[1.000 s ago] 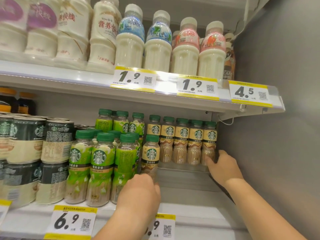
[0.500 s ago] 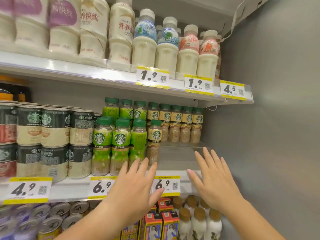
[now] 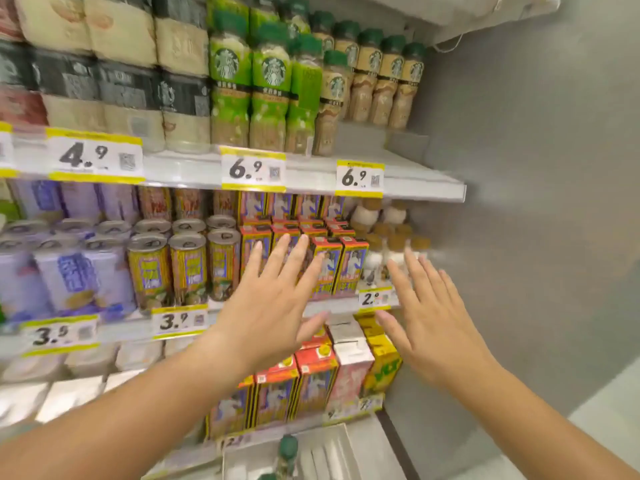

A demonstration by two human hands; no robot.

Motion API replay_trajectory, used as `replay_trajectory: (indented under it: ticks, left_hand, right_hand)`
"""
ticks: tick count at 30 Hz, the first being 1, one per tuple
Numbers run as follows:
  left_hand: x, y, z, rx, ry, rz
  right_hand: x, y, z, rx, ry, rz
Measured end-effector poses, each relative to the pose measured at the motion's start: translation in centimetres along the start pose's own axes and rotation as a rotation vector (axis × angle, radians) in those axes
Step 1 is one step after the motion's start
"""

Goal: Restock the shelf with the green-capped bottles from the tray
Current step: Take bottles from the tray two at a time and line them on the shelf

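Green-capped bottles stand on the upper shelf (image 3: pixel 311 169): bottles with green labels (image 3: pixel 270 95) in front and bottles with tan labels (image 3: pixel 384 81) to their right. A bare stretch of that shelf lies in front of the tan ones. At the bottom edge a pale tray (image 3: pixel 322 455) holds a green-capped bottle (image 3: pixel 286 452). My left hand (image 3: pixel 273 306) and my right hand (image 3: pixel 429 313) hover with fingers spread in front of the lower shelves. Neither holds anything.
Stacked cans (image 3: pixel 104 84) fill the upper shelf's left side. Lower shelves carry cans (image 3: pixel 187 268), cartons (image 3: pixel 346 265) and small brown-capped bottles (image 3: pixel 391 251). A grey side wall (image 3: pixel 536 202) closes the shelves on the right. Yellow price tags (image 3: pixel 254 168) line the shelf edges.
Both hands have drawn back from the upper shelf and come down, fingers now spread. The view has tilted down, and the tray with a bottle has come into sight.
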State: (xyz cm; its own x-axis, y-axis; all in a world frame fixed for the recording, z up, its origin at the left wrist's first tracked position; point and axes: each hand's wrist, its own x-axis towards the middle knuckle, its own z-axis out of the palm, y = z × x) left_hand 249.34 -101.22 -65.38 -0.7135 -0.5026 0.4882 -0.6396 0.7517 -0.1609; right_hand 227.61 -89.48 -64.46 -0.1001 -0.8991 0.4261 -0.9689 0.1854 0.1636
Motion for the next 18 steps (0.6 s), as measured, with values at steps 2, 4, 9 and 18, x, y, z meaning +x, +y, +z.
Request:
replay_trajectory:
  ticks: [2, 4, 9, 18]
  left_hand:
    - [-2.8, 0.5, 3.0, -0.02, -0.04, -0.019]
    - [-6.0, 1.1, 6.2, -0.026, -0.105, -0.025]
    - [-14.7, 2.8, 14.2, -0.037, -0.292, -0.062]
    - [-26.6, 5.9, 24.7, -0.129, -0.699, -0.186]
  right_hand:
    - [-2.3, -0.7, 3.0, 0.004, -0.048, -0.052]
    - [-4.6, -1.3, 6.5, 0.019, -0.148, -0.093]
    - [-10.2, -2.8, 15.3, 0.121, -0.318, -0.149]
    - [-18.6, -3.8, 27.0, 0.429, -0.728, -0.127]
